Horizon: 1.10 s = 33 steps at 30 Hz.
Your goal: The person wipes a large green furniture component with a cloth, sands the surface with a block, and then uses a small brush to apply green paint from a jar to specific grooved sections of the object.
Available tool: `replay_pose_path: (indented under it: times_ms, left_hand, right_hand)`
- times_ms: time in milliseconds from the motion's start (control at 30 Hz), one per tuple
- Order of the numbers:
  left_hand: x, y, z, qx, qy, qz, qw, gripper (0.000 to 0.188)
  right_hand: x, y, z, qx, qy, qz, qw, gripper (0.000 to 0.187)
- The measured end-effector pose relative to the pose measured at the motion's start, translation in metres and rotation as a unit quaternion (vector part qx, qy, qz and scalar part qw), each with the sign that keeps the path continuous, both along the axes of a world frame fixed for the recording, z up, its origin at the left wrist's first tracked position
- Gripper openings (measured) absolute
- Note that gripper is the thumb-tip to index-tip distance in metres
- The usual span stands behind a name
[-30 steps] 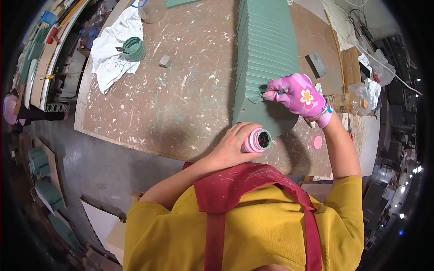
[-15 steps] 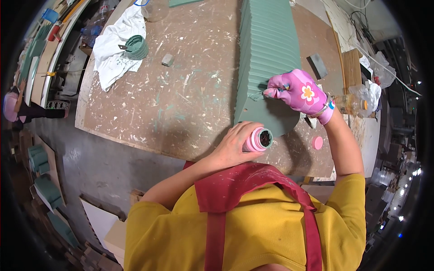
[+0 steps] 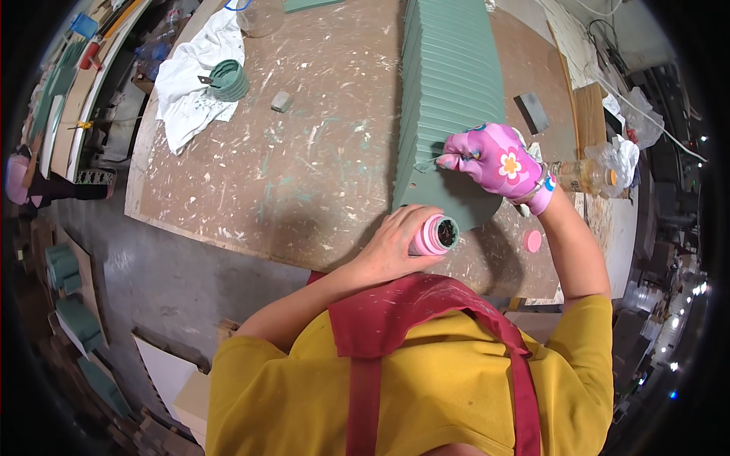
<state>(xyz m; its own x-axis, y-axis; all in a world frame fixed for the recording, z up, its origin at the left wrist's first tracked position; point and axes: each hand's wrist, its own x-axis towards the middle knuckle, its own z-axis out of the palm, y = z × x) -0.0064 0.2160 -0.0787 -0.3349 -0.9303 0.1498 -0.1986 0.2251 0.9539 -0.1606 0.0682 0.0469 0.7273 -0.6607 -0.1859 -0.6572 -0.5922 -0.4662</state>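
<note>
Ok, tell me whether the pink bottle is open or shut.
Open: the pink bottle in the left hand shows an uncovered mouth, and a pink cap lies on the table.

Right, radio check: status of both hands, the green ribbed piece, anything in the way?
Left hand: bare, gripping open pink bottle. Right hand: gloved, fingers closed at near end of green ribbed piece; any tool unclear. Pink cap aside; no obstruction seen.

On the brown, paint-flecked surface (image 3: 228, 182): ribbed green piece (image 3: 452, 83), white cloth (image 3: 182, 118), small pale block (image 3: 281, 102), dark grey block (image 3: 531, 113), pink cap (image 3: 531, 241).
</note>
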Motion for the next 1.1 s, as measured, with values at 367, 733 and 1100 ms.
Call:
replay_pose_path:
  times_ms: [367,733,1100]
  left_hand:
    - [-0.002,-0.002,0.002,-0.005,-0.013,0.002,1.0,0.065]
    - [0.002,0.0,0.008,-0.003,-0.018,0.011,1.0,0.065]
    - [0.004,-0.013,0.048,-0.016,-0.034,0.021,0.999,0.064]
  right_hand:
    - [-0.014,0.01,-0.008,-0.058,-0.012,-0.016,0.998,0.023]
    - [-0.076,0.069,-0.062,0.623,-0.64,-0.089,0.442,0.038]
    - [-0.075,0.11,-0.055,0.555,-0.57,-0.298,0.528,0.021]
